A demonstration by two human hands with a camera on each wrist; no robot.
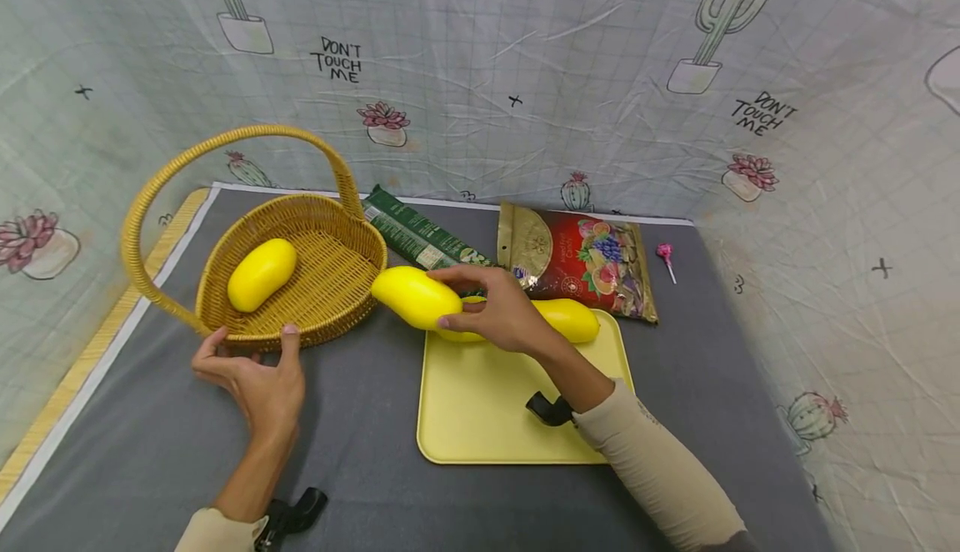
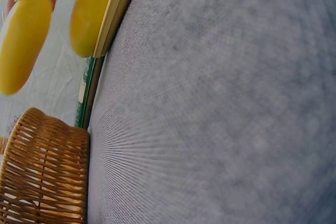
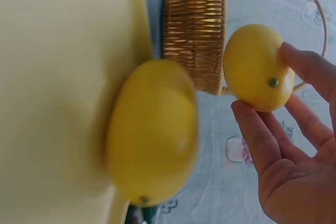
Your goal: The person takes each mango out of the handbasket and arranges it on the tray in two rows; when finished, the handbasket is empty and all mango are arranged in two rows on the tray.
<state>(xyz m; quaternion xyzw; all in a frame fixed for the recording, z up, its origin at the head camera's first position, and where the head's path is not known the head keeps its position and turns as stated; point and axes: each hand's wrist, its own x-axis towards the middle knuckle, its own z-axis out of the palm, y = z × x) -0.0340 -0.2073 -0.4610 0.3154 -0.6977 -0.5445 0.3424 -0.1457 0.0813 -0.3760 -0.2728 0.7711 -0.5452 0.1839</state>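
Observation:
My right hand (image 1: 498, 310) pinches a yellow mango (image 1: 412, 295) between thumb and fingers, above the gap between basket and tray. The right wrist view shows the held mango (image 3: 257, 66) with a small green stem spot. My left hand (image 1: 262, 377) holds the near edge of a yellow wicker basket (image 1: 337, 273), thumb and fingers spread along its wall. Inside the basket lies another mango (image 1: 262, 274). On the pale yellow tray (image 1: 510, 410), a mango (image 1: 572, 320) rests at the far edge, and more yellow fruit there is partly hidden behind my right hand.
Behind the tray lie a green packet (image 1: 420, 231) and a red and gold candy bag (image 1: 588, 260). A pink lollipop (image 1: 666, 258) is at the far right. The basket's tall handle (image 1: 247, 132) arches up. A printed curtain (image 1: 510, 60) hangs beyond the grey cloth.

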